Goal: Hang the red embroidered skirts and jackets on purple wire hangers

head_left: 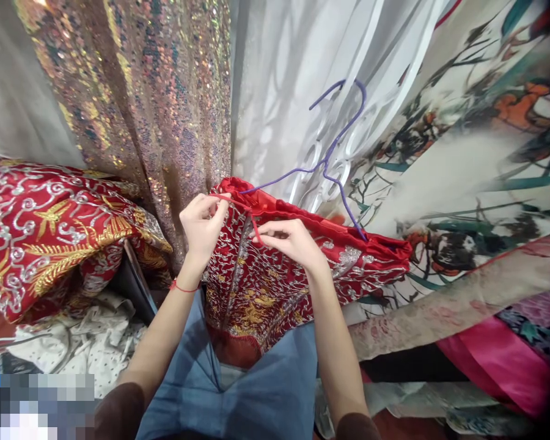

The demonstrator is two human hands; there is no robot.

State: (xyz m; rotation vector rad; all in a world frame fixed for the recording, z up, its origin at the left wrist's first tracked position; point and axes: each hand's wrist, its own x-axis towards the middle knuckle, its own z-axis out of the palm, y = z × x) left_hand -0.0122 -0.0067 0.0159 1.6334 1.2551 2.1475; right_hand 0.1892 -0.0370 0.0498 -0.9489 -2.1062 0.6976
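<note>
A red skirt-like garment (pixel 261 293) with silver and gold embroidery hangs in front of me, its gathered red waistband at the top. The arms of a purple wire hanger (pixel 332 150) reach down into that waistband. My left hand (pixel 200 221) is closed in a pinch on a thin red ribbon (pixel 238 205) at the waistband's left end. A little to the right, my right hand (pixel 289 241) pinches another stretch of the same ribbon, thumb and fingers together. The ribbon runs between both hands across the front of the waistband.
Another red embroidered garment (pixel 64 238) lies bunched at the left. Behind stand a sequinned curtain-like cloth (pixel 165 91) and white scrolled metalwork (pixel 371 79). Printed floral fabric (pixel 467 183) hangs at the right, with bright pink cloth (pixel 504 360) below. White dotted cloth (pixel 91 342) lies at lower left.
</note>
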